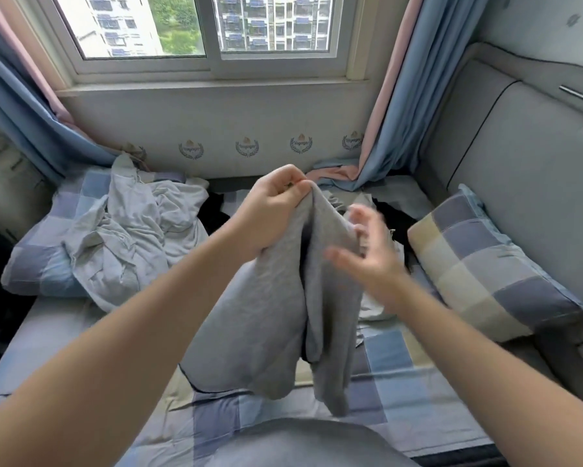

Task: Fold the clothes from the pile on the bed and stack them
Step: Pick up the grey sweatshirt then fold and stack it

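Nearest to us, a rounded grey fabric shape (300, 443) fills the bottom edge; we cannot tell what it is. Just beyond it lies the bed (418, 382), covered in a blue, grey and cream checked sheet. Above the sheet a grey garment (273, 315) hangs in loose folds, its lower end drooping down to the bed. We see the left hand (269, 214) holding it up by its top edge, the fingers (296, 185) curled and pinching the cloth against the thumb. The right hand (364, 251) is just beside the garment, blurred, its fingers (360, 210) spread and holding nothing; we cannot tell whether they brush the cloth. A crumpled pile of pale clothes (131, 230) lies to the left, over the left pillow (37, 264). Dark clothes (397, 217) lie behind the hands, near the wall. The right pillow (485, 264), checked like the sheet, leans against the padded grey headboard (535, 146). Blue and pink curtains (394, 112) hang on either side of the window (209, 65).
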A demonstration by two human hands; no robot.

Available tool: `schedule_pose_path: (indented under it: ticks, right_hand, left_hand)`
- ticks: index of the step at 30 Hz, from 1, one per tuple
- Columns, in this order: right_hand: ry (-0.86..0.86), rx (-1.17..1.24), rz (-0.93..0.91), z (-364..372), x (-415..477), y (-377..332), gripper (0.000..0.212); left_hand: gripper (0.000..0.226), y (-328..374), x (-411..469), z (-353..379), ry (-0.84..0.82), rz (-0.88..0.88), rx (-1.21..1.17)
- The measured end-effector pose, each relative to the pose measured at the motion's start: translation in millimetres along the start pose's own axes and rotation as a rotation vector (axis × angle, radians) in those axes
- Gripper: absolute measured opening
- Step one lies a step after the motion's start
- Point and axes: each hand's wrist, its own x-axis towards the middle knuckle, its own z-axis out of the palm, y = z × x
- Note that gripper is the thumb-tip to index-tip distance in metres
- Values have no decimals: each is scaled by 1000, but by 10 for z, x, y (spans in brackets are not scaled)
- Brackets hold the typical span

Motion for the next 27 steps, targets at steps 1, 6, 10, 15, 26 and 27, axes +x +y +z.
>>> schedule_pose_path:
  ticks: [1,6,10,15,26,27]
  right_hand:
    - [-130,16,40,196,-18,27,65]
    - [-174,-81,73,526,188,77,10]
    - [-295,273,120,277,278,-168,11]
    - [-273,459,281,215,339,-315,22]
    - [-51,534,382,-200,325,-141,42]
    - [-17,494,376,-277,336,-104,48]
  left_hand:
    - [22,54,0,-11,-51,16,-25]
    - [24,151,110,-379,-27,51,104]
    - [18,-247,113,-892,152,32,470]
    - [19,-761,-337,-593,109,-79,416]
    - [29,-1214,-705,5,-75,-193,257]
    - [29,-1178,-653,-7,-43,-180,233]
